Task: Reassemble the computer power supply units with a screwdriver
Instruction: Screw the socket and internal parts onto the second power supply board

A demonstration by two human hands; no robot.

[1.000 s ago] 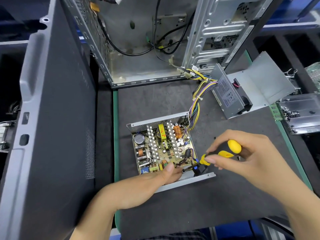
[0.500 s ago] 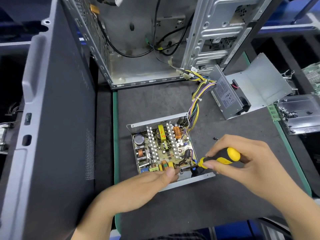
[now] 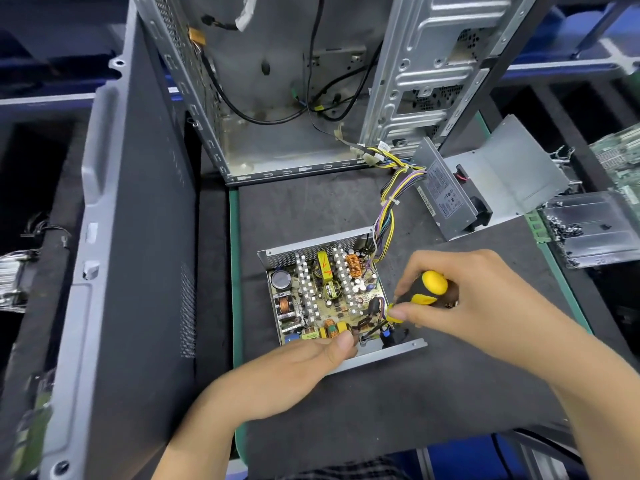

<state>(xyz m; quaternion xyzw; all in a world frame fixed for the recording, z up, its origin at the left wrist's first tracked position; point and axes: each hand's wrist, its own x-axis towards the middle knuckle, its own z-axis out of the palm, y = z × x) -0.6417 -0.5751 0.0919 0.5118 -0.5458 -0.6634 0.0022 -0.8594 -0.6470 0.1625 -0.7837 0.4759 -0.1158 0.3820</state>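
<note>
Yellow-and-black screwdriver over a green circuit board with copper-orange coils; yellow, purple and black wires; dark grey mat, green-edged; silver case.

Electronics repair workshop bench.
Dark anti-static mat underneath; stripped PC case beyond the gripped screwdriver, loose side panel far left of it, tray of screws and circuit boards off right.

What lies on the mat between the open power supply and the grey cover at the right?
In the head view, only the bundle of coloured wires crosses above it; the dark mat between the open power supply and the grey cover is bare.
</note>
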